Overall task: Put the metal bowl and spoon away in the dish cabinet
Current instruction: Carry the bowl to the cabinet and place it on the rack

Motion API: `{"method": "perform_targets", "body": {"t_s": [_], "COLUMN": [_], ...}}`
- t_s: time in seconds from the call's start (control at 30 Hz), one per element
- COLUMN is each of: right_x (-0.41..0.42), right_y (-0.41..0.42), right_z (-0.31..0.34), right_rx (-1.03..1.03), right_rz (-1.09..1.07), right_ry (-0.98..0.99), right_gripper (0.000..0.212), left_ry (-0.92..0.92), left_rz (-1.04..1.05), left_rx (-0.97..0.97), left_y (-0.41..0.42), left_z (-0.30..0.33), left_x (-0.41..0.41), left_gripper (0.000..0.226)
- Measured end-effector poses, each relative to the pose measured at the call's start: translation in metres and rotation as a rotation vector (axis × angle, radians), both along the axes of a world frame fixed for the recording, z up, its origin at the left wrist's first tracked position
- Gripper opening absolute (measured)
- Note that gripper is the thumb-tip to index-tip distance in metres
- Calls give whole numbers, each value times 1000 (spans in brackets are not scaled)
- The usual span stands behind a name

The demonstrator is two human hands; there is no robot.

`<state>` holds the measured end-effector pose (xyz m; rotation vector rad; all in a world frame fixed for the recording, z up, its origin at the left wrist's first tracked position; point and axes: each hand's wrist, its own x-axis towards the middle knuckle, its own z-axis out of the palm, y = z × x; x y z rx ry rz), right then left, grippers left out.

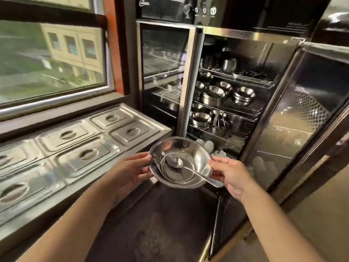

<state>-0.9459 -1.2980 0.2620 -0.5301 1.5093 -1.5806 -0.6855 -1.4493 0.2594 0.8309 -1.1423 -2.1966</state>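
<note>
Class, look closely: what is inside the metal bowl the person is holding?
Inside the metal bowl lies one spoon, its scoop on the bowl's base and its handle over the rim by the right hand. Nothing else shows; the spot under the scoop is hidden.
</note>
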Motion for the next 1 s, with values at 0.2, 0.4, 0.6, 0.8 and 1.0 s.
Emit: {"method": "perform_targets", "body": {"t_s": [0.2,0.4,0.6,0.8,1.0], "right_x": [-48,-118,-195,-282,-353], "right_y": [-68,-141,-219,-274,-301], "right_z": [8,-1,-2,9,11], "right_rx": [-73,-82,-66,-19,14], "right_rz": [-133,-189,-215,-315,-436], "right_ry": [-34,-57,-67,-62,-47], "right_gripper": [19,40,49,27,35], "left_ry": [8,-25,-70,-61,-81], "left_rz": [-93,-172,-169,-197,-296], "left_rx": [-9,-86,-107,-84,-63], "left_y": [-95,-182,-264,-330,-379], "left_z": [16,11,8,13,-1], "left_x": [-68,-148,-239,-341,-437], "left_gripper": [30,25,27,31,30]}}
